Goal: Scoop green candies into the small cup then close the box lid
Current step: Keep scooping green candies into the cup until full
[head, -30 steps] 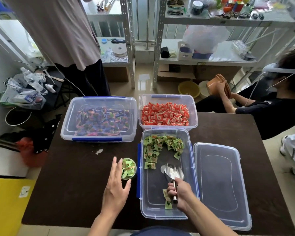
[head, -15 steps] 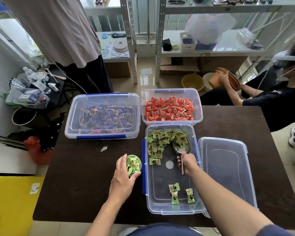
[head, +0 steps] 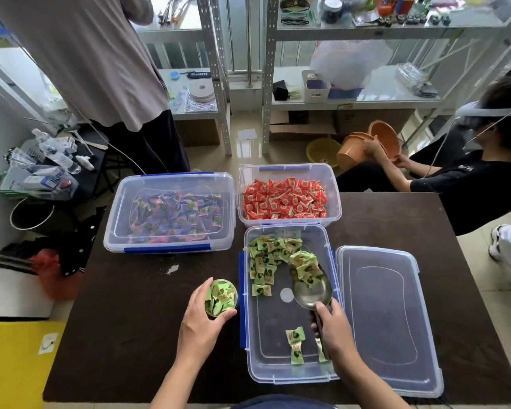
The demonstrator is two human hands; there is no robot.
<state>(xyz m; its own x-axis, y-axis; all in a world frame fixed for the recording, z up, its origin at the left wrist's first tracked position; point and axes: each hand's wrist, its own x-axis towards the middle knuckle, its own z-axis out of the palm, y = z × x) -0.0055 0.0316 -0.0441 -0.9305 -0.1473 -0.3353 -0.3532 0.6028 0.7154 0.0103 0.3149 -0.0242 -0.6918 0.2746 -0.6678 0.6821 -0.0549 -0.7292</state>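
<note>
The right hand (head: 334, 329) is clamped on the scoop (head: 311, 286) handle, hiding most of it; green candies (head: 306, 268) fill its bowl inside the open box (head: 289, 376). The left hand (head: 201, 323) cups the small cup (head: 221, 296) at 9 o'clock from the box. The lid (head: 387, 320) lies on the desk (head: 124, 320) at 3 o'clock.

a lidded box of purple candies (head: 171, 212) beside an open box of red candies (head: 286, 199); orange buckets (head: 366, 146) behind.
</note>
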